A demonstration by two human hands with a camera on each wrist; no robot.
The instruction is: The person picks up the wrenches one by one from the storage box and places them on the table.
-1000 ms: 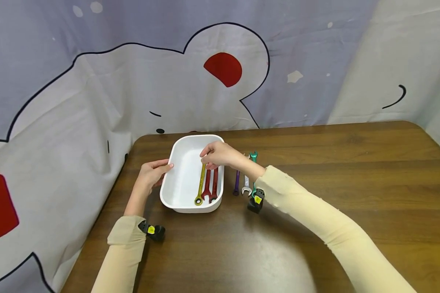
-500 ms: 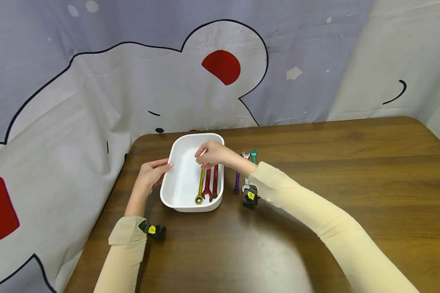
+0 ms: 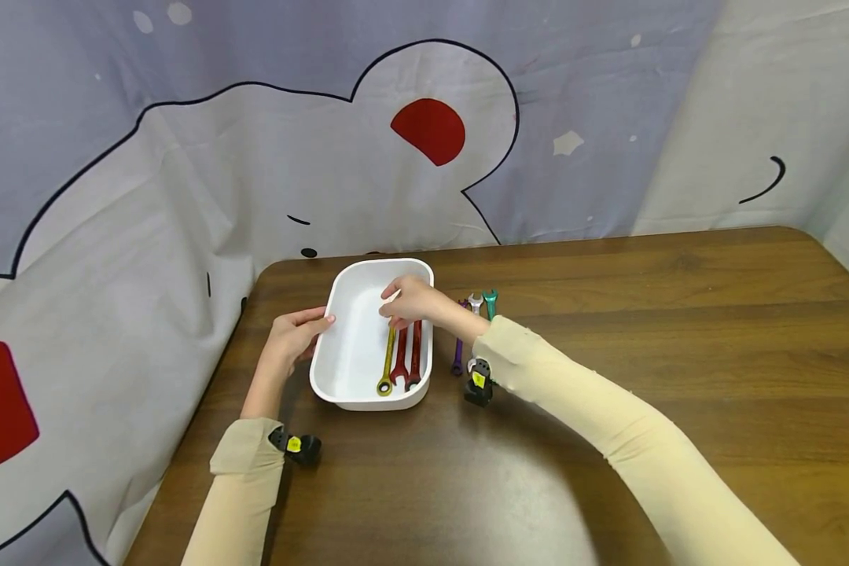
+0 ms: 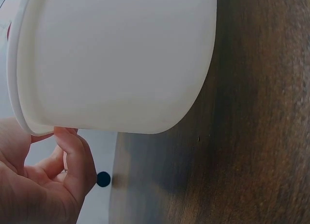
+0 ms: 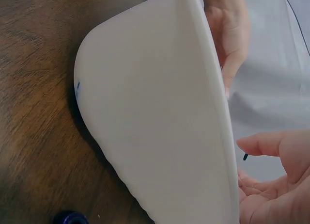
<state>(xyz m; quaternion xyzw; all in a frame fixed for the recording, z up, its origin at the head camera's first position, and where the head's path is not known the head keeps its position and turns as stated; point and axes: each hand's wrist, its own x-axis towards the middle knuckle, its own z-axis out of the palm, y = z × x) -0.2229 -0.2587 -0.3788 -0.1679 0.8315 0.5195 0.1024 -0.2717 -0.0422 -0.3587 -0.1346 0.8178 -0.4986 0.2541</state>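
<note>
A white plastic box [image 3: 357,330] stands on the table. My left hand [image 3: 293,339] grips its left rim, thumb over the edge and the other fingers outside. In the left wrist view the curled fingers [image 4: 77,158] touch the box wall. Inside the box, along its right side, a yellow wrench [image 3: 387,362] and two red wrenches [image 3: 399,365] lie side by side. My right hand [image 3: 413,303] is over the box, hiding their upper ends. The right wrist view shows a gap between its thumb and fingers [image 5: 261,144], with nothing seen in it.
Right of the box, a purple wrench [image 3: 457,354], a silver wrench [image 3: 475,303] and a teal wrench [image 3: 491,303] lie on the wooden table [image 3: 644,338], partly under my right forearm. A patterned curtain [image 3: 255,173] hangs behind the table's far edge.
My right hand has shifted slightly left over the box, its thumb and fingers moving a little away from the yellow wrench's upper end. My left hand and the box have stayed put.
</note>
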